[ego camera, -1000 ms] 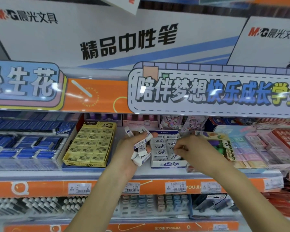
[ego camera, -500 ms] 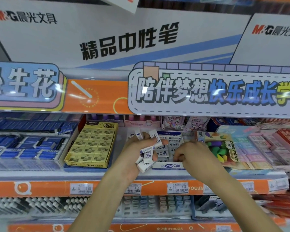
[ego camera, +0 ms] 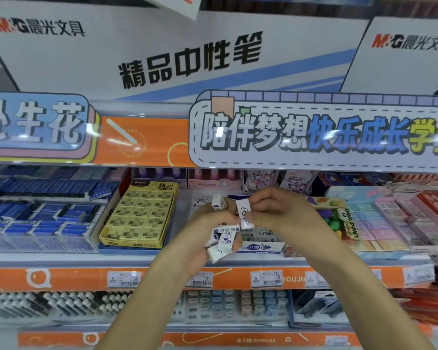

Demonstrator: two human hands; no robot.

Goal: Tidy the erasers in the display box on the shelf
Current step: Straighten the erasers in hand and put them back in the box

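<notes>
My left hand holds a loose bunch of several small white erasers with blue print, in front of the shelf. My right hand pinches one upright white eraser at the top of that bunch, touching my left fingers. Behind and below both hands sits the white and blue display box; a few erasers show inside it, the others are hidden by my hands.
A yellow box of 2B erasers stands left of the display box. Blue eraser trays fill the far left. A colourful Ding Pony box and pastel eraser boxes are at the right. Orange shelf edge carries price tags.
My right hand has come out of the display box and up to my left hand, and now grips one eraser from the bunch. My left hand has shifted slightly right.
</notes>
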